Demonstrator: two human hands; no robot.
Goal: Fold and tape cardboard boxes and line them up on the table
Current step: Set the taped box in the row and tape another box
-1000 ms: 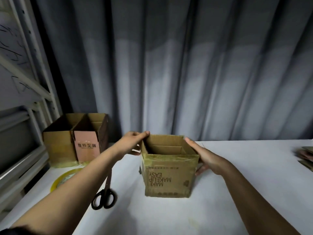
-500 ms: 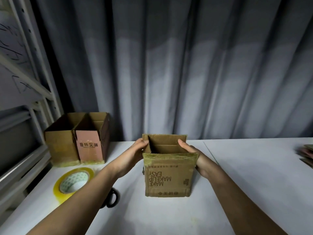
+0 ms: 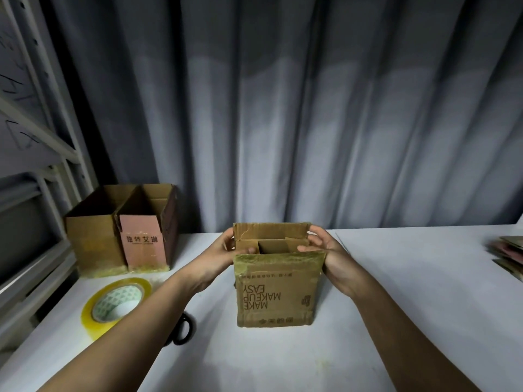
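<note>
A brown cardboard box (image 3: 276, 292) printed "MAKE MAKEUP EASY" upside down stands on the white table (image 3: 410, 292) in front of me, its top open. My left hand (image 3: 226, 254) grips its left top edge, thumb over the folded-in side flap. My right hand (image 3: 325, 250) grips the right top edge the same way. Both side flaps lie turned inward; the far flap stands up. Two open boxes, one brown (image 3: 90, 236) and one with a pink front (image 3: 144, 239), stand side by side at the back left.
A roll of yellowish tape (image 3: 116, 305) lies left of my left forearm, black scissors (image 3: 182, 332) partly hidden under it. Flat cardboard sheets (image 3: 509, 254) lie at the right edge. A white metal rack (image 3: 34, 193) stands on the left, a grey curtain behind the table.
Both hands moved from the box's outer sides onto its top edges, and the side flaps have folded inward. The box sits slightly closer to me.
</note>
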